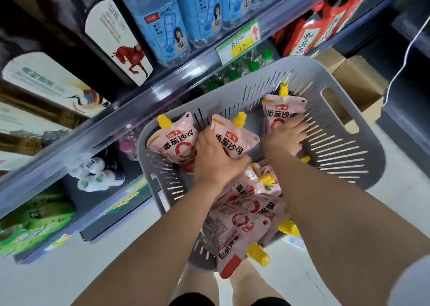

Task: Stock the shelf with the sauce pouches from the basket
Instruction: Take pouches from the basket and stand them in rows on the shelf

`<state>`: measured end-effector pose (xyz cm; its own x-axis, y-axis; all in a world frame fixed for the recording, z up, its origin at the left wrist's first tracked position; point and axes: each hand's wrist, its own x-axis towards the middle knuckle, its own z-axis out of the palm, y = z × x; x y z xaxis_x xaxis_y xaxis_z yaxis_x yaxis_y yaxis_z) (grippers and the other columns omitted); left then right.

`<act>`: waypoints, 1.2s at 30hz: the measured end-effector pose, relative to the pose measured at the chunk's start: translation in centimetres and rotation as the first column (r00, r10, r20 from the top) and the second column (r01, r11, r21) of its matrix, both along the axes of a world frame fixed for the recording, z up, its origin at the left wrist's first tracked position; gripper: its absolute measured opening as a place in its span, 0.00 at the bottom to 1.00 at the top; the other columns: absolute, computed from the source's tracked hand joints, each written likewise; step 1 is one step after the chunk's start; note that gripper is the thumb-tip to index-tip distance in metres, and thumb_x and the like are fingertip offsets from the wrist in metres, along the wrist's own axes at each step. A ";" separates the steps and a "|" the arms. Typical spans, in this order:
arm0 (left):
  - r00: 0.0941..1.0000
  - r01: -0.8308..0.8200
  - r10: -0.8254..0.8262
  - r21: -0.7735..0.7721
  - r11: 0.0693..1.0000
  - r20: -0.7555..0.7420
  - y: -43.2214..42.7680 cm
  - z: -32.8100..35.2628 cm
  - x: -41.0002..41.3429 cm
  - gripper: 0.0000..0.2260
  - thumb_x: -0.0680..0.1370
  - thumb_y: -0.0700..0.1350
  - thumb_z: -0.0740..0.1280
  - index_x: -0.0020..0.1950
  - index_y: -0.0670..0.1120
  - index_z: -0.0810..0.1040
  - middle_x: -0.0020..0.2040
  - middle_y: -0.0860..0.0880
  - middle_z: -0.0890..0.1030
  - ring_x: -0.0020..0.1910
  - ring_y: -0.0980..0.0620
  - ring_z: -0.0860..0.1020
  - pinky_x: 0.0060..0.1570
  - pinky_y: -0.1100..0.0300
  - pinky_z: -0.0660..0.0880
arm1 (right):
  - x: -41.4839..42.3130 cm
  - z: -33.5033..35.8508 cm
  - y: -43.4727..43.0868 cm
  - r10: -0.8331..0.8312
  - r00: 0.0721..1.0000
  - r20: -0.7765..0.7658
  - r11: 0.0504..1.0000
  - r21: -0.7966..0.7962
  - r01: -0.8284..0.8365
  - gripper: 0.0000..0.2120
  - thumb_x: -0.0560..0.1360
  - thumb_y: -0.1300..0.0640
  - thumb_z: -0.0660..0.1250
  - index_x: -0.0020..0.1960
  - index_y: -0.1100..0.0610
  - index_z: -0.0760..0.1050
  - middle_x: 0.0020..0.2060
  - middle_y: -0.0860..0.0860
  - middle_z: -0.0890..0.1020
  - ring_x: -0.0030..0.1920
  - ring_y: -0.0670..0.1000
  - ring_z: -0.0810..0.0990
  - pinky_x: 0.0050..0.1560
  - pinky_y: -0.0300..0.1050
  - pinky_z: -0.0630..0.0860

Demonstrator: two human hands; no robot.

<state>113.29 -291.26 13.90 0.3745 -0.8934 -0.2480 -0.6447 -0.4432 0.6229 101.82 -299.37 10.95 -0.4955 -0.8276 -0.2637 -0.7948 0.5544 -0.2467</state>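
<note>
Down in the grey basket (337,142), the left hand (216,159) is grasping the middle pouch (232,140), its fingers curling over the lower half while the yellow cap is pointing up. The right hand (287,137) is lying with its fingers spread across the bottom of the right pouch (280,113), which is leaning against the basket's far wall; whether it is grasping or only pressing is hard to tell, as the thumb is hidden. A left pouch (171,144) is standing just beside the left hand, by the basket's slotted corner. More loose pouches (242,215) are lying heaped under both forearms at the near end, one hanging over the rim. The basket is sitting close to the shelf (116,124), where blue-labelled water bottles (162,26) are standing above a green-and-yellow price tag (239,41).
</note>
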 end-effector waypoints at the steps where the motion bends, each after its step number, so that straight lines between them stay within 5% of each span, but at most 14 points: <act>1: 1.000 -0.002 0.002 -0.002 1.000 0.006 0.0 0.0 0.0 0.40 0.62 0.54 0.75 0.67 0.40 0.63 0.60 0.44 0.69 0.63 0.46 0.66 0.61 0.56 0.65 | 0.2 0.1 0.1 -0.018 1.000 0.019 1.000 -0.016 0.018 0.38 0.72 0.53 0.64 0.75 0.65 0.52 0.69 0.64 0.63 0.66 0.64 0.66 0.61 0.62 0.71; 3: 1.000 0.002 -0.002 -0.002 1.000 0.012 -0.1 -0.1 -0.2 0.43 0.62 0.53 0.74 0.71 0.40 0.60 0.62 0.44 0.69 0.64 0.45 0.66 0.63 0.55 0.65 | 0.7 0.2 0.3 -0.051 0.999 0.001 0.991 -0.121 0.051 0.40 0.68 0.44 0.48 0.71 0.69 0.62 0.63 0.67 0.71 0.60 0.67 0.73 0.54 0.64 0.75; 5: 1.000 0.014 -0.014 0.000 1.000 0.016 -0.3 -0.1 -0.5 0.45 0.62 0.54 0.74 0.73 0.41 0.58 0.64 0.44 0.69 0.65 0.45 0.66 0.63 0.53 0.66 | 0.5 0.0 0.4 -0.036 0.999 -0.026 0.983 -0.184 0.031 0.42 0.65 0.44 0.43 0.67 0.70 0.69 0.58 0.67 0.76 0.55 0.66 0.78 0.47 0.62 0.79; 10: 0.985 0.114 -0.115 0.020 0.993 0.128 -0.6 -0.5 -0.3 0.45 0.61 0.58 0.76 0.72 0.44 0.60 0.63 0.45 0.71 0.63 0.45 0.69 0.63 0.50 0.68 | -0.1 0.6 0.0 -0.032 0.997 0.073 0.999 0.033 0.029 0.30 0.78 0.52 0.54 0.76 0.62 0.49 0.69 0.62 0.62 0.67 0.64 0.66 0.60 0.62 0.71; 12: 0.980 0.143 -0.146 0.029 0.989 0.135 -0.7 -0.2 0.0 0.45 0.62 0.59 0.76 0.72 0.45 0.60 0.64 0.45 0.71 0.63 0.45 0.69 0.63 0.49 0.68 | -0.6 1.0 0.9 0.033 0.989 0.145 0.997 0.069 -0.043 0.42 0.73 0.54 0.68 0.75 0.62 0.46 0.69 0.61 0.61 0.68 0.64 0.64 0.62 0.61 0.68; 15: 0.982 0.143 -0.146 0.030 0.989 0.121 -1.0 0.9 0.4 0.44 0.61 0.59 0.75 0.71 0.46 0.61 0.63 0.46 0.70 0.62 0.44 0.70 0.61 0.48 0.70 | -1.4 2.0 2.4 0.090 0.968 0.233 0.990 0.086 -0.112 0.56 0.63 0.46 0.77 0.75 0.63 0.44 0.69 0.61 0.61 0.69 0.63 0.62 0.65 0.59 0.65; 23: 0.993 0.118 -0.116 -0.118 0.986 0.023 0.2 7.3 0.2 0.43 0.61 0.60 0.74 0.71 0.47 0.61 0.63 0.50 0.70 0.62 0.49 0.70 0.58 0.51 0.73 | -1.2 8.6 5.3 0.167 0.942 0.292 0.985 -0.101 -0.143 0.45 0.68 0.45 0.72 0.72 0.63 0.51 0.66 0.60 0.63 0.66 0.63 0.65 0.65 0.55 0.65; 30: 0.999 0.048 -0.054 -0.355 0.934 -0.008 3.4 15.0 1.8 0.46 0.62 0.61 0.74 0.75 0.47 0.59 0.66 0.50 0.68 0.64 0.51 0.68 0.62 0.53 0.70 | -1.3 16.6 6.3 0.291 0.919 0.267 0.928 -0.312 -0.204 0.54 0.61 0.47 0.79 0.73 0.64 0.50 0.65 0.61 0.63 0.68 0.63 0.63 0.68 0.55 0.63; 36: 0.996 -0.078 0.089 -0.542 0.837 -0.006 7.7 21.6 5.9 0.33 0.61 0.56 0.74 0.62 0.48 0.68 0.52 0.52 0.69 0.53 0.51 0.70 0.52 0.50 0.74 | 2.4 24.0 10.3 0.397 0.886 0.239 0.850 -0.460 -0.257 0.52 0.62 0.50 0.79 0.73 0.60 0.50 0.66 0.60 0.62 0.68 0.62 0.63 0.65 0.57 0.66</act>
